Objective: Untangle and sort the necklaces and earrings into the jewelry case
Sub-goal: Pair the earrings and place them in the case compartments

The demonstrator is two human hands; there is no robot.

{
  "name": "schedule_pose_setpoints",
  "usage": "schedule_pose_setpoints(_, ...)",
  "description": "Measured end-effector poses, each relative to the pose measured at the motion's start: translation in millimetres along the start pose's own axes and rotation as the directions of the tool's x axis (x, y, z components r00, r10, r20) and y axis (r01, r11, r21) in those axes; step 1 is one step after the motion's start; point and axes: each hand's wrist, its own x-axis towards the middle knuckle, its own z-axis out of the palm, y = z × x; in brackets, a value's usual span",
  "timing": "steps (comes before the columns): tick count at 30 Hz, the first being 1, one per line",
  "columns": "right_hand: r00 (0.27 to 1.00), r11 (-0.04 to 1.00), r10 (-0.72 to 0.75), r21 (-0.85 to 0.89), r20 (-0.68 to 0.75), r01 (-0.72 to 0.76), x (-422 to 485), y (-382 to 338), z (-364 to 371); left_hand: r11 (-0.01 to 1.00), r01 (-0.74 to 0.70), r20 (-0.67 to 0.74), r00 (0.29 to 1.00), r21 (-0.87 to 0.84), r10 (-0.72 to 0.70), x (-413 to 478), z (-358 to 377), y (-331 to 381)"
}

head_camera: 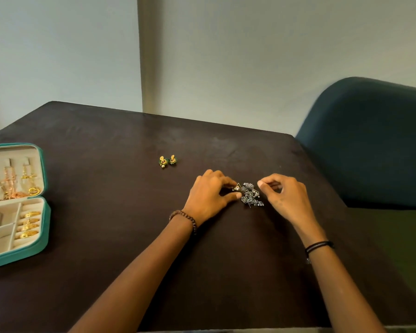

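A tangled clump of silver earrings [249, 195] lies on the dark table [130, 212], right of centre. My left hand [209, 195] pinches its left side at a small triangular piece. My right hand [283, 195] has curled fingers at the clump's upper right edge; whether it pinches a piece I cannot tell. A pair of gold and green earrings [168, 161] lies apart, farther back and to the left. The open teal jewelry case [45, 212] sits at the left edge, with necklaces hung in its lid and gold rings in its roll slots.
A dark teal chair [370, 140] stands at the table's right side. The wall runs close behind the table's far edge. Empty compartments show in the case's lower half.
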Motion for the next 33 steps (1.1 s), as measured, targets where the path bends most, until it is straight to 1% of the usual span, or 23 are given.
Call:
schedule_pose_setpoints(3,0.998,0.999,0.042,-0.002,0.042,-0.041,-3.3,8.9,0.5,0.999,0.020,-0.002,1.000,-0.049,-0.020,0.2,-0.4,-3.1)
schedule_pose_setpoints(8,0.999,1.000,0.026,-0.008,0.041,-0.026,-2.9,10.7,8.0,1.000,0.008,0.001,1.000,-0.002,-0.008,0.9,-1.0,-0.4)
schedule_pose_setpoints(14,0.999,0.997,0.032,0.071,-0.022,-0.031,-9.6,11.6,16.3,0.986,-0.070,-0.011,0.997,0.154,0.073,-1.0,1.9,1.9)
schedule_pose_setpoints(16,0.999,0.992,0.044,0.123,-0.026,-0.040,-11.6,9.8,15.9,0.983,-0.066,-0.015,0.997,0.173,0.070,-1.3,2.6,2.9)
schedule_pose_setpoints(18,0.999,0.982,0.049,0.184,-0.022,-0.044,-12.7,7.5,15.4,0.986,-0.050,-0.023,0.998,0.157,0.055,-1.5,2.4,4.0)
schedule_pose_setpoints(20,0.998,0.962,0.049,0.270,-0.032,-0.038,-13.0,5.8,15.0,0.998,-0.011,-0.029,0.999,0.063,0.013,-1.8,-0.1,5.8)
schedule_pose_setpoints(22,0.997,0.927,0.061,0.374,-0.044,-0.040,-12.7,4.6,13.8,0.996,0.042,-0.047,0.998,-0.082,-0.046,-2.0,-2.8,6.1)
schedule_pose_setpoints(25,0.996,0.824,0.091,0.563,-0.025,-0.061,-11.2,1.3,10.9,0.961,0.093,-0.058,0.992,-0.261,-0.112,-1.7,-3.7,2.8)
schedule_pose_setpoints(27,0.997,0.749,0.083,0.659,0.004,-0.065,-10.5,-2.5,9.8,0.929,0.100,-0.057,0.990,-0.355,-0.129,-1.6,-2.9,0.3)
schedule_pose_setpoints(30,0.996,0.655,0.058,0.750,0.073,-0.093,-10.8,-5.6,8.8,0.881,0.085,-0.062,0.990,-0.466,-0.129,-1.5,-4.6,1.4)
schedule_pose_setpoints(33,0.992,0.594,0.057,0.794,0.116,-0.127,-10.9,-7.9,8.0,0.826,0.088,-0.048,0.989,-0.556,-0.138,-1.2,-6.6,5.8)
